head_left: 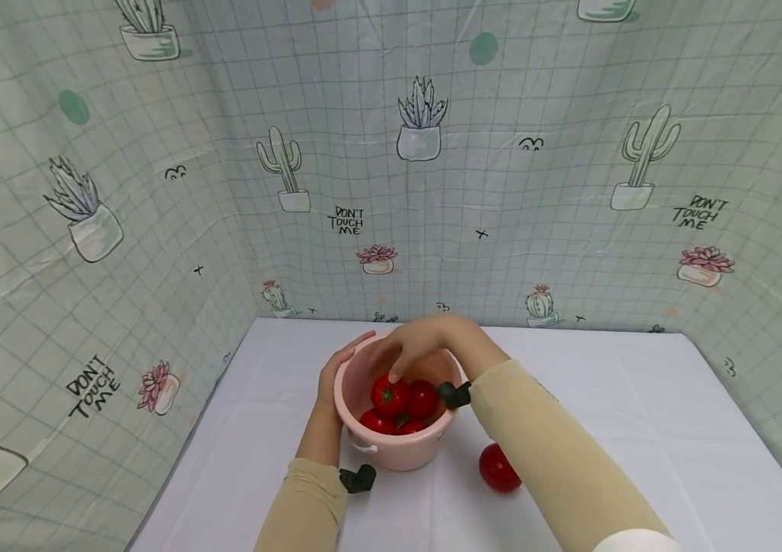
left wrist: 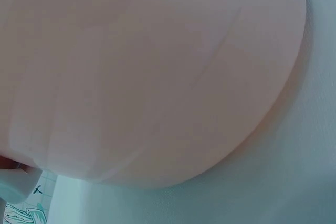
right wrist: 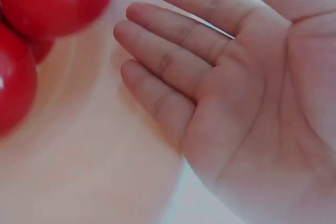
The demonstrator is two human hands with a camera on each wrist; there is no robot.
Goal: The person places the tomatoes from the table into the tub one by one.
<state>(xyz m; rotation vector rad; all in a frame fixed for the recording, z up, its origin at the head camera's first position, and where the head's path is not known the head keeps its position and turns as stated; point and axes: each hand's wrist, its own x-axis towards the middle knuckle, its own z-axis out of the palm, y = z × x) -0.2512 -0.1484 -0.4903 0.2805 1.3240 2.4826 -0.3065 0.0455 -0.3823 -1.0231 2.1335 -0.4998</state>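
Note:
A pink bucket (head_left: pixel 398 452) stands on the white table, with several red tomatoes (head_left: pixel 389 395) inside. My left hand (head_left: pixel 333 374) lies along the bucket's outer left side, fingers extended beside the rim. Its wrist view is mostly filled by the bucket's wall (left wrist: pixel 157 87). From above, my right hand (head_left: pixel 425 341) reaches into the bucket. In the right wrist view its fingers (right wrist: pixel 173 66) are extended and the palm faces the camera, holding nothing. There, shiny tomatoes (right wrist: pixel 58 1) sit to the left, apart from the visible fingers. The thumb is mostly out of that view.
Another red tomato (head_left: pixel 499 468) lies on the white tabletop (head_left: pixel 612 414), right of the bucket and beside my right sleeve (head_left: pixel 563 452). A grid-patterned curtain (head_left: pixel 474 184) with printed cacti hangs behind and along both sides. The bucket has a white handle (head_left: pixel 365 448).

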